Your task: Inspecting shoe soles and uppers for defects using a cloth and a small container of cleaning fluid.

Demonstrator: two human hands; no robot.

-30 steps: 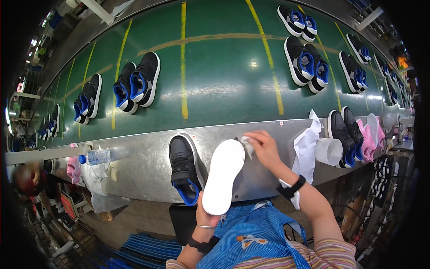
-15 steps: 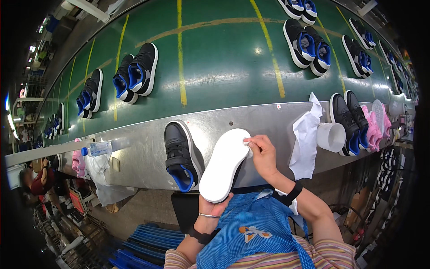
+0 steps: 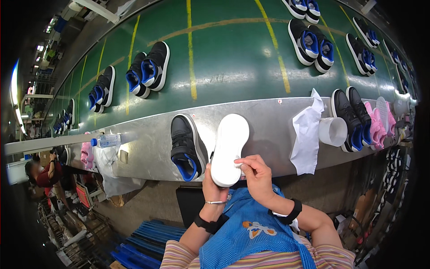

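A sneaker with its white sole facing up is tilted in front of me, toe pointing away. My left hand grips it around the heel end, from the left. With thumb and fingers pinched, my right hand presses a small white cloth on the sole near the heel. The cloth is mostly hidden by the fingers. Just left of the held shoe, a black sneaker with blue lining stands upright on the metal ledge.
Beyond the ledge, a green conveyor belt carries several pairs of black sneakers. To the right lie a white cloth, a white bowl, black shoes and pink shoes. A water bottle lies left. Another person is far left.
The held sneaker has turned more upright, toe away from me. My right hand has slid from the sole's toe end down toward the heel. Pairs on the belt appear shifted slightly right.
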